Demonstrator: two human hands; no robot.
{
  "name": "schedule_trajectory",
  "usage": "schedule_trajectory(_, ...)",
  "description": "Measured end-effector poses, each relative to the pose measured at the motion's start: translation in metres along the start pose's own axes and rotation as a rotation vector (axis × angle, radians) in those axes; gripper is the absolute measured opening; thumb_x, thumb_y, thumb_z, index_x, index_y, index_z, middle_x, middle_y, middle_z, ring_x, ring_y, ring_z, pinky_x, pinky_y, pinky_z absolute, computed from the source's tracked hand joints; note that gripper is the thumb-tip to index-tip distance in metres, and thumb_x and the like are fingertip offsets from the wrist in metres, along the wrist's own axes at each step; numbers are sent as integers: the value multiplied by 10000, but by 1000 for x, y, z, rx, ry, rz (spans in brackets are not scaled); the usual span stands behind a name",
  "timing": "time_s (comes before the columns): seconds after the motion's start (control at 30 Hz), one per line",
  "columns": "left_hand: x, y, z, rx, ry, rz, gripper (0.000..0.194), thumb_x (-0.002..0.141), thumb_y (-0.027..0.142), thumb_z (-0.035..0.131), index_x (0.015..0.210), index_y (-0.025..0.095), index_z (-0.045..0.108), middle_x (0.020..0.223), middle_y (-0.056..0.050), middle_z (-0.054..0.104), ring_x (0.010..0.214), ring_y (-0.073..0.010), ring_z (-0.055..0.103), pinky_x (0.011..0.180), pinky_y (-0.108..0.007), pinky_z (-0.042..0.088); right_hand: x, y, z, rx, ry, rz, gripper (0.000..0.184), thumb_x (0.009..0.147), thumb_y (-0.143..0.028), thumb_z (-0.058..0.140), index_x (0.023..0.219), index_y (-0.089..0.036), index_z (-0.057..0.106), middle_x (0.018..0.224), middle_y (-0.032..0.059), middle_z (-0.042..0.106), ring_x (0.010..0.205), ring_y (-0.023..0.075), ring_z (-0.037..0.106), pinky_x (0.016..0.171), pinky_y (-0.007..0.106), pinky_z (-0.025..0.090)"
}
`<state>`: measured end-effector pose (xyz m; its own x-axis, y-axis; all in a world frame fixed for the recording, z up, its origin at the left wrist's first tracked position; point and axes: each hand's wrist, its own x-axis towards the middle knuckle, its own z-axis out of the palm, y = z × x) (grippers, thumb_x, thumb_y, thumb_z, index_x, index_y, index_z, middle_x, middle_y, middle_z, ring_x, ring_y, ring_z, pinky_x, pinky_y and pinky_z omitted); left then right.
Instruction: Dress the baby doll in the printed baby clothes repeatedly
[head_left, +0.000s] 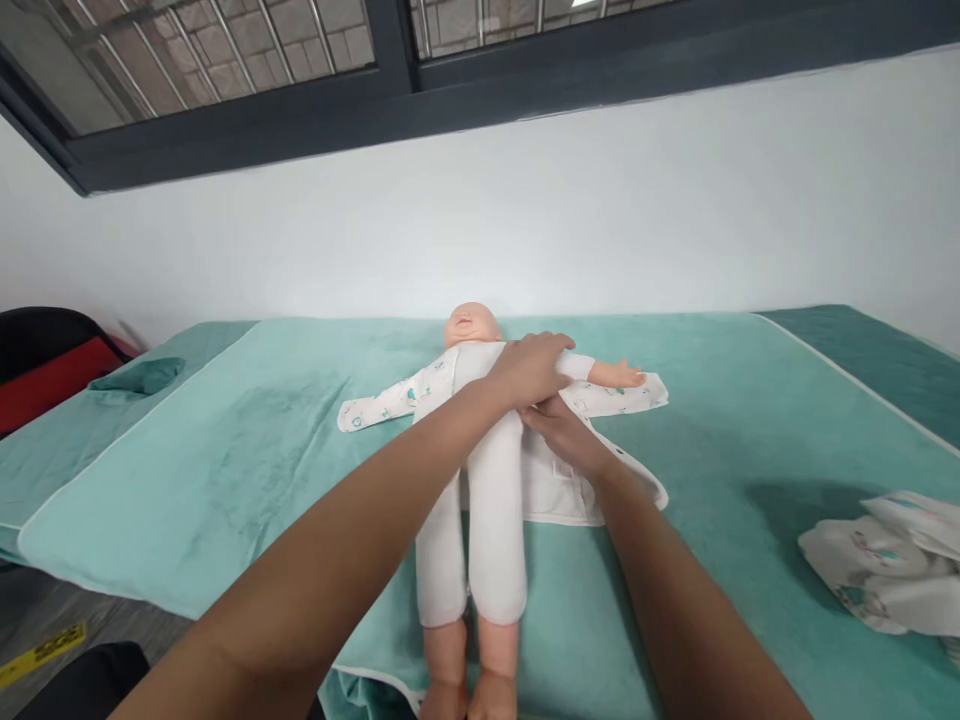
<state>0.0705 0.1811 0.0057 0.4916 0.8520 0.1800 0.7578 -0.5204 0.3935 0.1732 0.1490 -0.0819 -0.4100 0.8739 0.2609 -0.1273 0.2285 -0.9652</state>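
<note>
A baby doll [495, 520] in white underclothes lies on its back, head towards the wall. A white patterned baby shirt [559, 490] is spread partly under it. One sleeve covers the doll's arm at the left; the other sleeve [622, 397] lies flat below the bare-handed arm [611, 374] at the right. My left hand [531, 368] is closed around the upper part of that arm, near the shoulder. Just below it, my right hand [562, 430] is tucked against the doll's side over the shirt, fingers bent. What its fingertips hold is hidden.
A green padded mat [225, 460] with white edging covers the table. A crumpled patterned white cloth bundle [885, 560] lies at the right. Behind is a white wall [600, 220] below a dark window frame [262, 130]. A black and red item [52, 365] stands at far left.
</note>
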Motion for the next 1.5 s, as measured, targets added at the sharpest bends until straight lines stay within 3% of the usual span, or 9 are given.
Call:
schedule_trajectory(0.13,17,5,7,304,-147,63,286,794,139,548,1074,194,569,1041,-92,627,984,-272,583,902,-430,401,-2,-6,-3,-165,-59,32,330,851,-377,573,1170,-303,621,1168,33,660,1219,301,531,1041,491,391)
schedule_trajectory(0.27,17,1,1,417,-95,85,332,780,105,535,1098,201,528,1049,-96,610,947,-258,568,804,-370,395,-5,-1,-17,-654,244,5,256,772,-232,609,1014,-282,674,1118,60,667,1140,327,550,999,503,385)
schedule_trajectory(0.4,7,-4,-9,538,-72,143,315,797,65,488,1085,183,530,1054,-119,604,958,-266,554,771,-359,362,-9,6,-33,-979,456,179,205,710,-253,678,914,-266,662,1070,97,653,1019,331,569,820,442,425)
schedule_trajectory(0.57,-1,-11,-19,675,-155,247,356,763,-1,460,1044,196,552,997,-93,616,908,-246,557,704,-338,333,-13,4,-46,-926,552,385,132,809,-302,547,866,-220,633,850,93,660,831,251,597,681,332,373)
schedule_trajectory(0.83,0,-12,-21,858,-292,180,303,745,72,605,1022,194,596,992,-100,662,979,-269,564,811,-379,339,-11,-12,-52,-483,715,293,304,736,-477,626,647,-210,508,603,-17,531,593,146,468,567,277,342)
schedule_trajectory(1.0,8,-7,0,725,-187,-28,315,785,153,614,1099,138,588,1051,-143,654,1072,-296,550,935,-423,321,-10,-22,-37,127,604,212,357,667,-509,725,769,-230,526,593,-53,558,517,132,490,503,264,381)
schedule_trajectory(1.17,17,-10,18,310,-32,-87,409,816,253,569,1213,166,524,1219,-137,584,1140,-300,525,944,-434,377,-12,-28,-33,247,380,50,432,642,-386,793,1003,-245,601,989,22,702,844,201,648,725,324,507)
schedule_trajectory(1.33,11,-20,0,-213,-96,47,177,778,173,515,924,187,613,938,-33,667,862,-189,599,730,-292,445,-17,-35,-32,261,261,38,460,696,-328,772,1123,-264,614,1205,46,662,1051,238,625,875,367,494)
schedule_trajectory(1.5,-5,-43,-29,-210,95,9,124,676,82,486,710,189,539,752,5,603,719,-151,541,651,-275,397,-23,-42,-23,285,50,65,546,714,-286,777,1232,-302,604,1309,28,600,1093,231,599,841,320,489)
